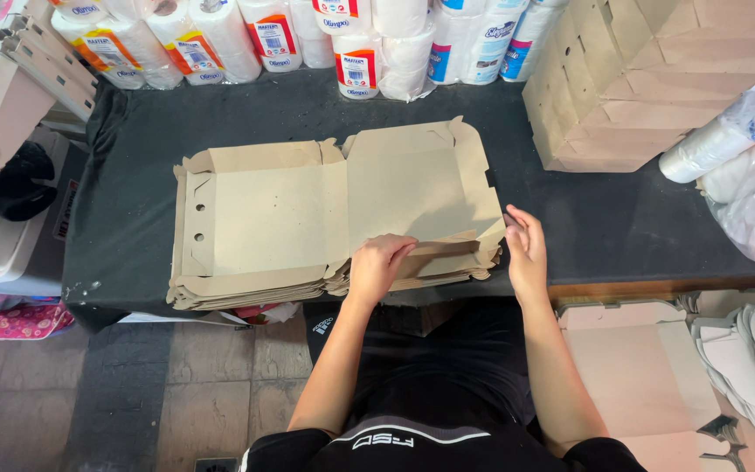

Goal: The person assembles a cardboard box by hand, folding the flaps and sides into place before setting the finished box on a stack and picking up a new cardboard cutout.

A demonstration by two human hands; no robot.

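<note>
Your left hand (377,265) presses the flat brown cardboard box blank's (342,210) near flap down — right hand (526,249) open, edge-on against its right side.

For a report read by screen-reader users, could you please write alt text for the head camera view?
A person's left hand presses a folded flap on the top sheet of a stack of flat cardboard box blanks, while the right hand rests at its right edge. The stack lies on a dark table, with paper rolls behind and folded boxes at right.
</note>
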